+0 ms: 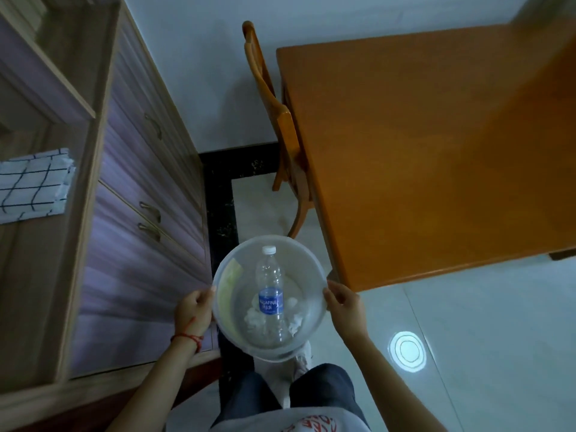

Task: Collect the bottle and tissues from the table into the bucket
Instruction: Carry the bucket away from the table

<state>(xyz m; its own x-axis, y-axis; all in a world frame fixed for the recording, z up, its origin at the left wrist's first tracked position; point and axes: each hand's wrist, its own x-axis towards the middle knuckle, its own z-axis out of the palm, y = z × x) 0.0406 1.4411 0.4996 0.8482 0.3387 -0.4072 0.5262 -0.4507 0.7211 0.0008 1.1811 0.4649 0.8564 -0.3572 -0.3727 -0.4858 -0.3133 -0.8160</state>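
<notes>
I hold a translucent white bucket [313, 269] in front of me, above the floor. My left hand [193, 310] grips its left rim and my right hand [344, 305] grips its right rim. Inside lies a clear plastic bottle [270, 291] with a blue label and a white cap, cap pointing away from me. Crumpled white tissues [294, 322] lie on the bucket's bottom around and under the bottle. The orange wooden table [436, 157] stands to the right of the bucket, its top bare.
A wooden chair [280, 126] is tucked at the table's left side. A tall cabinet with drawers [140, 182] runs along the left; a checked cloth [31, 182] lies on its shelf. Pale tiled floor [483, 338] spreads on the right, with a round light reflection.
</notes>
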